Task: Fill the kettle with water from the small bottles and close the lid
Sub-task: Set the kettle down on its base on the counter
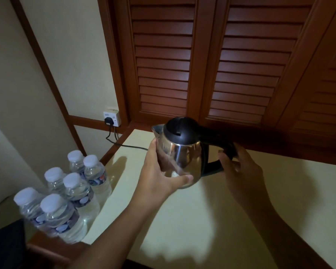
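Note:
A steel kettle (180,154) with a black lid (179,130) that lies down and a black handle (215,166) stands tilted at the back of a cream table (182,220). My left hand (157,175) wraps around the kettle's shiny body from the left, thumb across the front. My right hand (239,167) grips the handle on the right side. Several small capped water bottles (70,193) stand in a shrink-wrapped pack at the table's left edge, apart from both hands.
A black power cord (128,145) runs from a wall socket (112,118) over the table's back left corner toward the kettle. Brown louvered doors (211,65) rise right behind the table. A dark object (4,247) fills the lower left corner.

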The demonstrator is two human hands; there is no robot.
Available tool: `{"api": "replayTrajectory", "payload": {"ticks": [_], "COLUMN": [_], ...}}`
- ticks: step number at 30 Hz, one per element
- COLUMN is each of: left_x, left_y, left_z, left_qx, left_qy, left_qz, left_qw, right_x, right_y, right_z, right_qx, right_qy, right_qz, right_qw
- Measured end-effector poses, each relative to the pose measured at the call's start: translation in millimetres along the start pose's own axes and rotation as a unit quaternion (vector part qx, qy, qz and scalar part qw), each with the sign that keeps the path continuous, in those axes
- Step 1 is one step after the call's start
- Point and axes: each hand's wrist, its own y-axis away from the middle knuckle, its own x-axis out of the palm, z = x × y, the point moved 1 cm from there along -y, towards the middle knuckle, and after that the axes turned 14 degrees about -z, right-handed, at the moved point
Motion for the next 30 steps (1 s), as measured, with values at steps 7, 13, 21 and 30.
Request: {"api": "replayTrajectory", "payload": {"ticks": [7, 13, 21, 30], "left_x": [13, 21, 25, 15], "left_y": [74, 109, 126, 133], "left_z": [8, 6, 16, 26], "left_qx": [-0.038, -0.036, -0.024, -0.025], "left_qy": [0.001, -0.011, -0.042, -0.033], "left_qz": [0.020, 0.025, 0.017, 0.053], "left_qw": [0.999, 0.999, 0.999, 0.998], "right_x": [-48, -71, -80, -55], "right_y": [52, 73, 74, 60], "right_z": [-25, -34, -24, 56], "right_qx": [0.028, 0.032, -0.014, -0.138], "right_qy": [-0.020, -0.004, 0.027, 0.141], "right_qz": [0.026, 0.067, 0.099, 0.050], "right_qw": [0.999, 0.997, 0.995, 0.979]}}
